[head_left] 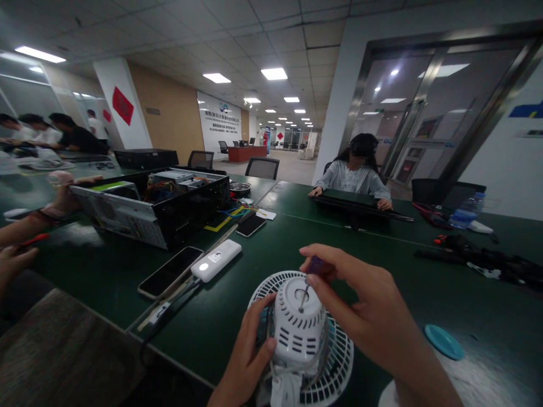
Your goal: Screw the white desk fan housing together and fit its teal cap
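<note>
1. The person's left hand grips the side of a white slotted plastic fan motor housing, fingers clamped around it.
2. The right hand pinches a purple-handled screwdriver, fingers together on the handle, its steel tip against the housing's top.
3. The housing stands upright on a round white wire fan guard, on a dark green table.
4. Left of the housing lie a white rectangular power bank and a black smartphone; to its right is a round teal plastic disc.

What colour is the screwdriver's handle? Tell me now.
The screwdriver's handle is purple, as the head view shows.
</note>
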`<state>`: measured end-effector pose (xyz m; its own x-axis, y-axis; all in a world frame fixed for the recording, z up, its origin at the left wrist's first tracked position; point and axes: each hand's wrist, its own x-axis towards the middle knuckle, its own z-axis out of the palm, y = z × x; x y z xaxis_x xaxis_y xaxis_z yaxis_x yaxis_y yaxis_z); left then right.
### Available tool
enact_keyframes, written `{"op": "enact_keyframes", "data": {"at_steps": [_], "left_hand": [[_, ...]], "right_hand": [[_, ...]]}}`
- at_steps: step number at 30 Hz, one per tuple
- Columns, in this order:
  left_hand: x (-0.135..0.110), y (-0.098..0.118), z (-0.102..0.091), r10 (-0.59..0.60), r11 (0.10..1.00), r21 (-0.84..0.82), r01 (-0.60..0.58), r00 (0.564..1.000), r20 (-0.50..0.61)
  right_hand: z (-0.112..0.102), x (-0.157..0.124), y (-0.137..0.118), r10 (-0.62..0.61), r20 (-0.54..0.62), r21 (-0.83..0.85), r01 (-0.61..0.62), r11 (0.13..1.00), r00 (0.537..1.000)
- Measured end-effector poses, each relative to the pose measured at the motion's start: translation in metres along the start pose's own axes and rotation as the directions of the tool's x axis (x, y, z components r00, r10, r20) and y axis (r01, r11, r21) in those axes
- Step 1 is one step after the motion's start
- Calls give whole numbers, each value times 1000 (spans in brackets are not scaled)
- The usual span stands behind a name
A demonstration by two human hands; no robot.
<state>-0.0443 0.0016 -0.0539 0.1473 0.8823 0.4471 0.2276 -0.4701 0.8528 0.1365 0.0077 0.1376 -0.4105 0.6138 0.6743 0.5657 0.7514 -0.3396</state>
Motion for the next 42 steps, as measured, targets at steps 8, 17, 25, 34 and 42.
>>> {"op": "enact_keyframes", "data": {"at_steps": [8, 17, 25, 34, 42], "left_hand": [[-1, -6, -1, -31, 999, -6, 31, 999, 13], [-4, -9, -2, -61, 998, -15, 61, 998, 36], [-2, -5, 1, -56, 997, -54, 54, 998, -30], [-2, 0, 6, -96, 990, -107, 87, 992, -85], [-1, 4, 5, -115, 989, -101, 106, 990, -87]], "right_hand": [[7, 6, 2, -37, -82, -108, 28, 994, 996], [-1, 4, 1, -61, -50, -101, 55, 993, 997], [9, 5, 1, -12, -148, -160, -12, 987, 989], [-10, 1, 0, 11, 52, 66, -15, 998, 999], [2, 5, 3, -57, -140, -284, 15, 959, 988]]}}
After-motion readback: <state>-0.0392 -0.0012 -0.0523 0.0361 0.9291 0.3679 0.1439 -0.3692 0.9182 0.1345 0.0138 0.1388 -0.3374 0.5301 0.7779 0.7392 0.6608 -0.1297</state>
